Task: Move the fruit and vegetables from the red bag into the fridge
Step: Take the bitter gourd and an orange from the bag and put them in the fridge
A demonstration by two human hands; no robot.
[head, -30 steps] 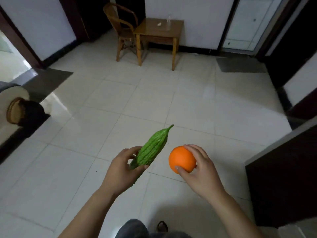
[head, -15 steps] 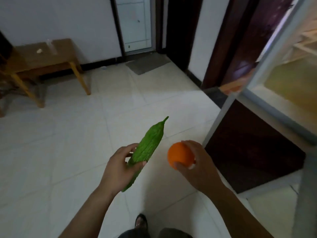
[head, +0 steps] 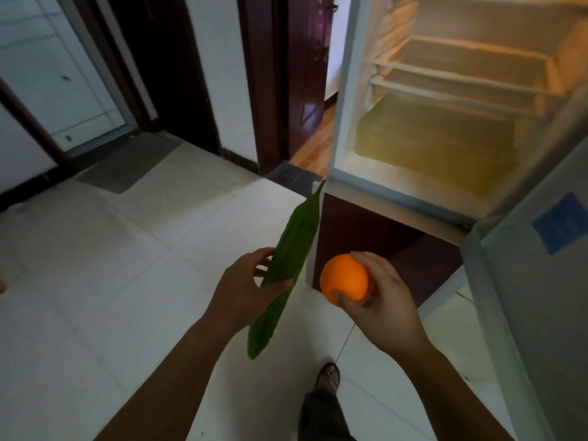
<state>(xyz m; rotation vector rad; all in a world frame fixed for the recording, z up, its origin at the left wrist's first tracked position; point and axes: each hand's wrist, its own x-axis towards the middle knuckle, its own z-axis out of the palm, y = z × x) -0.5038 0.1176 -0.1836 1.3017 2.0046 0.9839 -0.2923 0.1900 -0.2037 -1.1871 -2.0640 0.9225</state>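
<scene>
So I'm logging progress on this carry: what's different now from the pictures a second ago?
The person has turned right, away from the table and chair; the open fridge, lit and with bare shelves, has come into view ahead. Unchanged: the left hand still grips the bitter gourd, the right hand the orange. Nothing released yet.

Smooth matt orange (head: 345,278), dull green gourd (head: 294,246), glossy pale floor tiles (head: 95,249).

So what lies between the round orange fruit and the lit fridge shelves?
Nothing stands between them in the head view: past the round orange fruit comes only the fridge's dark red lower front panel, then the bare lit fridge shelves.
</scene>
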